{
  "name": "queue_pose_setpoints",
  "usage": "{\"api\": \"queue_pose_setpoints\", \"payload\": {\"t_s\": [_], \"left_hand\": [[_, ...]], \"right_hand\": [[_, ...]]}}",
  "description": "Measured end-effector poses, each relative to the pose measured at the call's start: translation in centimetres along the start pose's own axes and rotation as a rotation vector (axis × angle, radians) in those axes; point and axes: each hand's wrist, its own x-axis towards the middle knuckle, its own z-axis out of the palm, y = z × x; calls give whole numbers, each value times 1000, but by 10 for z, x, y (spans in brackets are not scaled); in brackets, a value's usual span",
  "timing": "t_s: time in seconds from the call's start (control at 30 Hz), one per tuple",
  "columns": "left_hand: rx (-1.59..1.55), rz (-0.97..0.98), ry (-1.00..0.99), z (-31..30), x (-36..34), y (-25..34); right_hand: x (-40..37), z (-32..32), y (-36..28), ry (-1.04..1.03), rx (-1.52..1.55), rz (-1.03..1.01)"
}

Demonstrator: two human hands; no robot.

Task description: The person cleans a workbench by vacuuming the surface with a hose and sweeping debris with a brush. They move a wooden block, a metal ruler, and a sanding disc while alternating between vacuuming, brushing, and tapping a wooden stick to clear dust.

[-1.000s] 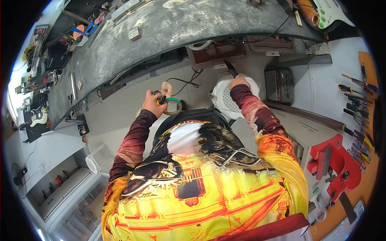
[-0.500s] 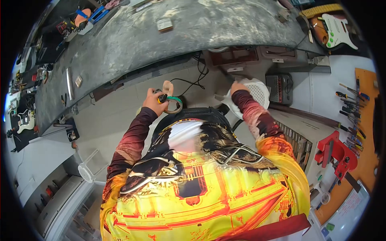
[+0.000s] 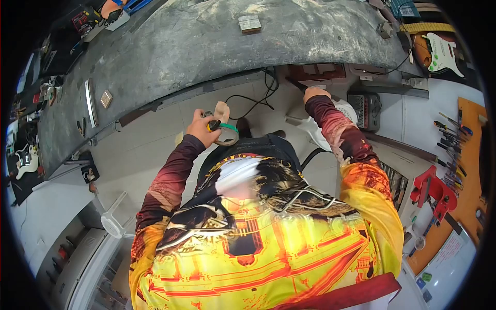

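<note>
My left hand (image 3: 203, 127) is closed around a bundle of items: a green and beige tape roll (image 3: 228, 135), a yellow-and-black tool (image 3: 214, 125) and a pale tan piece (image 3: 221, 111) sticking up past the fingers. On the other side, my right hand (image 3: 316, 93) grips a dark, elongated object (image 3: 296, 83) that points toward the bench's front edge, near a reddish drawer (image 3: 323, 72). What exactly this dark object is cannot be made out.
The grey workbench (image 3: 181, 51) carries a small block (image 3: 250, 24), a metal strip (image 3: 91, 103) and a guitar body (image 3: 440, 54). Below are a white stool (image 3: 315, 133), black cables (image 3: 268, 93) and an amplifier (image 3: 364, 111). A red clamp (image 3: 436, 194) stands right.
My right hand has moved forward with the dark object, closer to the reddish drawer. My left hand still holds its items. The camera view has shifted, so the bench appears further right.
</note>
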Motion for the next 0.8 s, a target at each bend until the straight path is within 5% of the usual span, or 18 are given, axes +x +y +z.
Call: {"api": "queue_pose_setpoints", "payload": {"t_s": [0.37,0.53,0.7,0.8], "left_hand": [[-68,6,30,25,-35,-34],[-41,-72,-10,17,-22,-15],[-35,-32,16,30,-14,-4],[-47,0,10,35,4,19]], "right_hand": [[6,-24,-16,113,14,-44],[54,29,6,181,-59,-1],[19,43,60,123,-12,5],[8,33,115,150,57,224]]}}
